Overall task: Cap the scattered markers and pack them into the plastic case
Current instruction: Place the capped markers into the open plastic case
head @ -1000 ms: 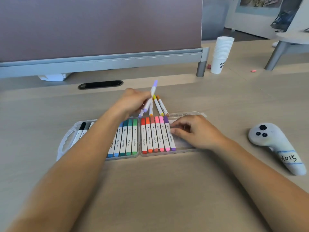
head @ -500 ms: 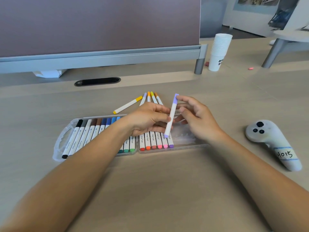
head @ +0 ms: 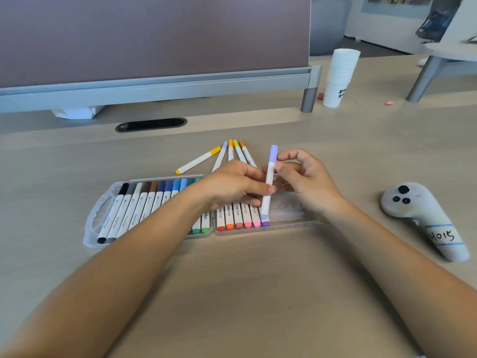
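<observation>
A clear plastic case (head: pixel 95 215) lies open on the desk with rows of capped markers in both halves. My left hand (head: pixel 232 186) grips a lilac marker (head: pixel 269 177) by its lower barrel and holds it nearly upright over the case's right half. My right hand (head: pixel 302 177) pinches the same marker just below its lilac cap. The empty slots of the right half (head: pixel 289 208) lie under my right hand. Several loose capped markers (head: pixel 232 153) fan out on the desk behind the case, a yellow one (head: pixel 198 160) furthest left.
A grey hand controller (head: pixel 423 218) with a handwritten label lies to the right. A stack of white paper cups (head: pixel 339 76) stands at the back right beside the partition's leg (head: pixel 308 98). A cable slot (head: pixel 151 124) is set in the desk behind the case.
My left hand brought the lilac marker down from behind the case to over its right half. My right hand lifted off the packed markers and took hold of the marker's upper part.
</observation>
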{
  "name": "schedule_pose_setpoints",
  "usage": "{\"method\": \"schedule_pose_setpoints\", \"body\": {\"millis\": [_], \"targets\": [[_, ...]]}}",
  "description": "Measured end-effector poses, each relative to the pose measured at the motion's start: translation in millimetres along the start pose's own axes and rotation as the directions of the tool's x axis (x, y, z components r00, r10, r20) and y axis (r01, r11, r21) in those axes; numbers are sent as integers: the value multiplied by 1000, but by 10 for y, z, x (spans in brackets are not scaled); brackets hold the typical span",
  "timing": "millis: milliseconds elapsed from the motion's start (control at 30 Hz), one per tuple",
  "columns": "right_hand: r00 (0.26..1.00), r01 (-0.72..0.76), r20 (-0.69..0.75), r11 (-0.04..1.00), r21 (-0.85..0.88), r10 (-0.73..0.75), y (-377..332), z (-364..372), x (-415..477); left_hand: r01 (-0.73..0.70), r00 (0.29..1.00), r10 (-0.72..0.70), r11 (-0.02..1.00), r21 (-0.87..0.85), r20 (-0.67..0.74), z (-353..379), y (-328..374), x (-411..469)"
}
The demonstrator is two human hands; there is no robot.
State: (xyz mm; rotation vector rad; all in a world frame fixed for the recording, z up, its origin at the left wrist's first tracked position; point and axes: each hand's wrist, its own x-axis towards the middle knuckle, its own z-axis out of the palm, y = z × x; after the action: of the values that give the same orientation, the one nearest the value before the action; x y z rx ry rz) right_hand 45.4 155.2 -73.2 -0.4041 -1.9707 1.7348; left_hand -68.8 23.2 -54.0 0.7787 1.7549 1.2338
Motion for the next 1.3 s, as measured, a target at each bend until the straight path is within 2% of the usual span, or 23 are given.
{"method": "schedule_pose_setpoints", "body": {"millis": [233, 367, 467, 533, 600, 667, 767, 833, 933, 1033, 1200, 1300], "targets": [[996, -90, -10, 994, 64, 91, 2, -5, 20, -39, 993, 73, 946, 322, -94, 114, 1, -17], [992, -125, 29, 991, 49, 123, 8, -35, 38, -35, 989, 90, 918, 396, -121, 145, 16, -43], [992, -127, 25, 992, 13, 127, 20, -41, 44, -20, 981, 117, 850, 526, -153, 177, 35, -46], [992, -121, 19, 990, -74, 123, 56, -26, 51, 24, 979, 93, 830, 558, -181, 195, 49, -57], [997, -56, 30, 957, -285, 68, 98, -9, 45, 63, 971, 88, 801, 596, -222, 198, 51, -53], [996, 57, 91, 852, -521, -11, 113, -2, 23, 76, 964, 108, 764, 641, -243, 198, 50, -54], [974, 212, 202, 711, -671, -100, 79, -24, -9, 102, 967, 91, 716, 690, -237, 182, 76, -80], [955, 288, 263, 648, -705, -138, 74, -45, -9, 121, 967, 74, 714, 690, -246, 154, 81, -95], [940, 330, 307, 611, -720, -146, 86, -83, 6, 107, 971, 73, 715, 691, -226, 111, 61, -81], [939, 333, 314, 613, -716, -144, 89, -134, 18, 80, 977, 83, 707, 703, -195, 109, 48, -61], [943, 315, 310, 607, -729, -118, 51, -194, 25, 50, 992, 65, 600, 799, -111, 94, 66, -87], [949, 298, 300, 590, -751, -97, 46, -202, 33, 10, 992, 103, 533, 846, -76, 146, 46, -114]]}}
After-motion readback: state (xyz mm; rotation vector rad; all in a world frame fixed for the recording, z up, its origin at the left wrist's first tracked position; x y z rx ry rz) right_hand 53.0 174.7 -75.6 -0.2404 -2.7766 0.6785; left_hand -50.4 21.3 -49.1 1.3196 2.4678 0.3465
